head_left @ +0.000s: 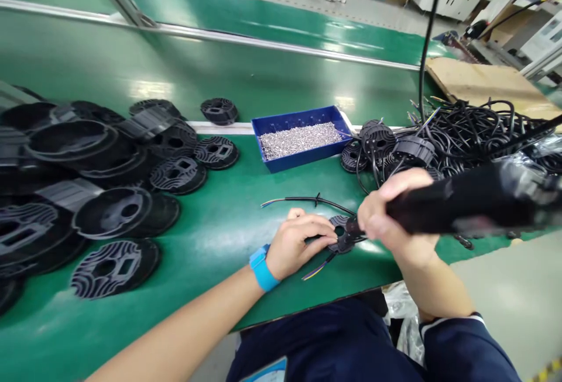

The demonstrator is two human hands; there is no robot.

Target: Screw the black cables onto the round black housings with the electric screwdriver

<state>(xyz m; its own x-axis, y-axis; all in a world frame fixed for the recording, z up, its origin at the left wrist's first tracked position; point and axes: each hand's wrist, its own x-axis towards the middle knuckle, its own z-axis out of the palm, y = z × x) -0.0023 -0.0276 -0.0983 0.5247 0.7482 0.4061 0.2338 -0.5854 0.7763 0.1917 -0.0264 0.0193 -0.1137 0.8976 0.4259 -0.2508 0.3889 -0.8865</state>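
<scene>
My left hand (298,241) has its fingers pressed on the near-left rim of a round black plastic housing (341,221) lying on the green table. My right hand (399,212) is wrapped round a black electric screwdriver (461,200), held almost level. Its tip meets the right part of the housing; the exact contact point is hidden by the tool and fingers. From the housing, a black cable (302,199) with bare coloured wire ends runs to the left. Another short lead (319,267) with coloured wires pokes out towards me.
A blue tray (287,164) of small metal screws stands behind my hands. Black round housings (114,212) pile up on the left. On the right lie tangled black cables (474,130) with more housings (377,139), near a cardboard sheet (487,81). A black cord (428,42) hangs down.
</scene>
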